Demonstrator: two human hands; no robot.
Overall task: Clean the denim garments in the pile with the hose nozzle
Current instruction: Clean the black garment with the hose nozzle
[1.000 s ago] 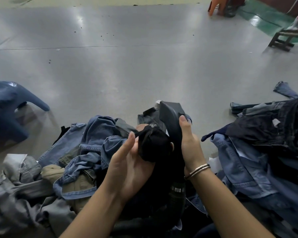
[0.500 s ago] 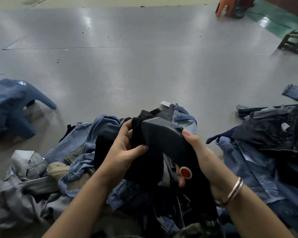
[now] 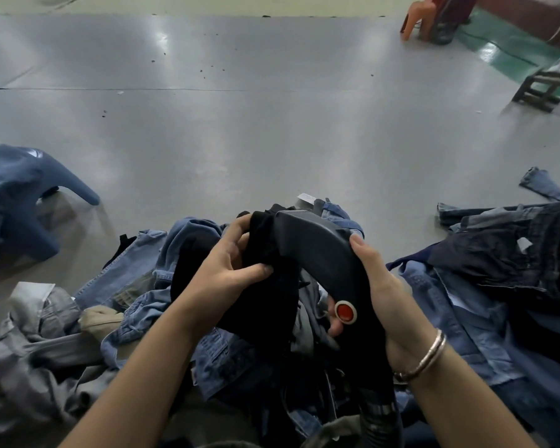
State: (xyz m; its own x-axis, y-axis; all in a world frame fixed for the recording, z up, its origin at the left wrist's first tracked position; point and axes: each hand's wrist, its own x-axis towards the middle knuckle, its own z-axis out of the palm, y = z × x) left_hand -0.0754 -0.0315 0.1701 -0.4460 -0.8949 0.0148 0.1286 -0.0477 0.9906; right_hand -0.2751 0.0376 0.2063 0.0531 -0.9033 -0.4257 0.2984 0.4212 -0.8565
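Over pile (image 3: 162, 286): L grip (image 3: 230, 270) clamps black cloth (image 3: 265, 253), R grip (image 3: 375, 286) nozzle (image 3: 320, 253).

A glossy grey floor (image 3: 272, 130) fills most of the scene, speckled with small dark bits toward the far side. At far right stand an orange plastic chair (image 3: 416, 19) and, nearer, a dark wooden stool (image 3: 535, 90) beside a green floor strip (image 3: 511, 51).

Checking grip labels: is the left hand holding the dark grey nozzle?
No, the left hand grips black fabric; the right hand holds the dark grey nozzle.
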